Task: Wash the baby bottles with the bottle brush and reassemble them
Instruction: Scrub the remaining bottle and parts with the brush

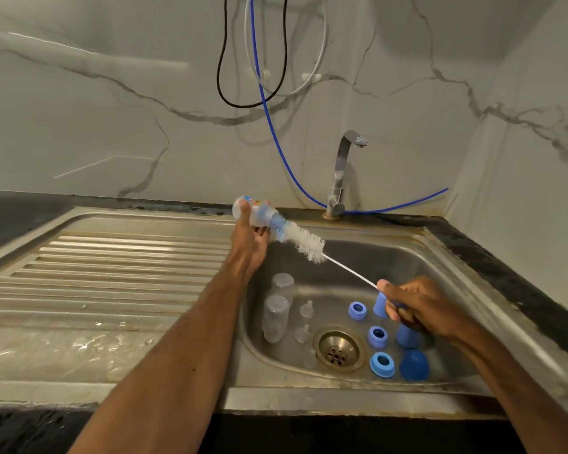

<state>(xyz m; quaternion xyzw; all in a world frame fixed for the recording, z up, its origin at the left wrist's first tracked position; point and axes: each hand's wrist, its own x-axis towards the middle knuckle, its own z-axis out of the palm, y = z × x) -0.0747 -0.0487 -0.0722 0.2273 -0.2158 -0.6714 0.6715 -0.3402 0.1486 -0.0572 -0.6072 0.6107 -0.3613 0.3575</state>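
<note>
The left hand (251, 239) is gripping a clear, printed plastic baby bottle (254, 209). Down to its right, the right hand (413, 309) is clutching a white-bristled wire bottle brush (309, 245), its tip entering the bottle's mouth.

The bottle (253, 209) in the left hand (250, 244) is clear with blue and orange print. The brush (309, 247) between the hands has white bristles, blue at the tip. Below the right hand (420, 309) lie blue rings (381, 364) and caps (413, 365).
</note>
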